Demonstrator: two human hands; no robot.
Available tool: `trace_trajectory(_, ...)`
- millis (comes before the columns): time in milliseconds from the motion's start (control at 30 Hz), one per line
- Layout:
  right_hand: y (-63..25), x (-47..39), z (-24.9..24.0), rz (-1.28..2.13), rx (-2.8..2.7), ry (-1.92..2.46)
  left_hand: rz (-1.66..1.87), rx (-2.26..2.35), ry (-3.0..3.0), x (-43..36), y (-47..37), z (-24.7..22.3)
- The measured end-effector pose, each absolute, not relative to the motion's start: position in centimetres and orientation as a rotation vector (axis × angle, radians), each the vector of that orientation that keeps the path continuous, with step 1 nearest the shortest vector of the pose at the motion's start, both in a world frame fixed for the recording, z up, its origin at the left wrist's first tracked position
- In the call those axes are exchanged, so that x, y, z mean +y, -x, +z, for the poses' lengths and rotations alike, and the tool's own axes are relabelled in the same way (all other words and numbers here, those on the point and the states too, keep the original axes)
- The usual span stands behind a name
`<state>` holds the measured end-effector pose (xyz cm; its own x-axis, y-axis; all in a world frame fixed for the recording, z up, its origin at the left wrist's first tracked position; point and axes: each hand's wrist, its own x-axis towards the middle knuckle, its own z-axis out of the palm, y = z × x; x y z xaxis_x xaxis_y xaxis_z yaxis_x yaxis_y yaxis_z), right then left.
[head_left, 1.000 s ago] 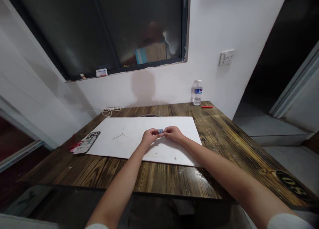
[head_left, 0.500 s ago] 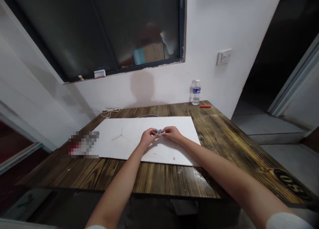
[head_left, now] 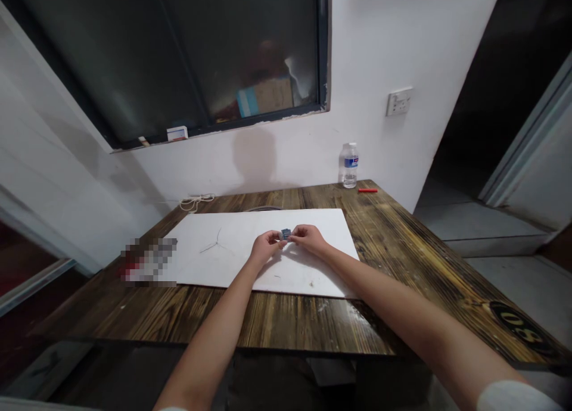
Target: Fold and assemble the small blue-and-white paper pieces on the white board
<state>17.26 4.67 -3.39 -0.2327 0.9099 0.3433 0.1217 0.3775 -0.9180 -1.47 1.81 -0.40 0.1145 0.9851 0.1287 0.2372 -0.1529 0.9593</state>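
A small blue-grey object (head_left: 286,234) is held up over the right half of a white board (head_left: 241,270). My left hand (head_left: 265,246) pinches it from the left, and my right hand (head_left: 308,238) grips its right side with the fingertips. The object shows dark and light bands, but it is too small to make out what it is. On the board's left half lies a thin three-armed wire piece (head_left: 217,243), touched by neither hand.
The board rests on a dark wooden table (head_left: 308,327). At the back right stand a water bottle (head_left: 350,165) and a red pen-like item (head_left: 367,190). A pale cord (head_left: 195,201) lies at the back left. Something pixelated (head_left: 149,262) is at the left edge.
The small object has turned between my fingers and now shows a darker, banded face. Both hands remain in nearly the same place.
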Motion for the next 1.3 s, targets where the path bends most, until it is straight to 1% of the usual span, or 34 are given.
trace_trajectory(233,-17.22,4.51,-3.35,0.864,-1.676,0.977,1.095,1.28,-1.548,1.95,1.57,-0.58)
trace_trajectory(500,-17.2,4.29,-3.13,1.033,-1.705,0.838,1.096,1.264,-1.525,1.84,1.68,-0.64)
trace_trajectory(867,-17.35,3.86,-3.1,1.062,-1.81,0.804,1.026,1.215,-1.604,2.25,1.78,-0.95)
trace_trajectory(1067,-17.22,4.09,-3.35,0.942,-1.959,0.902,0.931,1.288,-1.861,1.86,1.92,-0.55)
trace_trajectory(1300,-17.1,3.88,-3.08,0.86,-1.99,0.93,0.985,1.295,-1.8,2.17,2.03,-0.79)
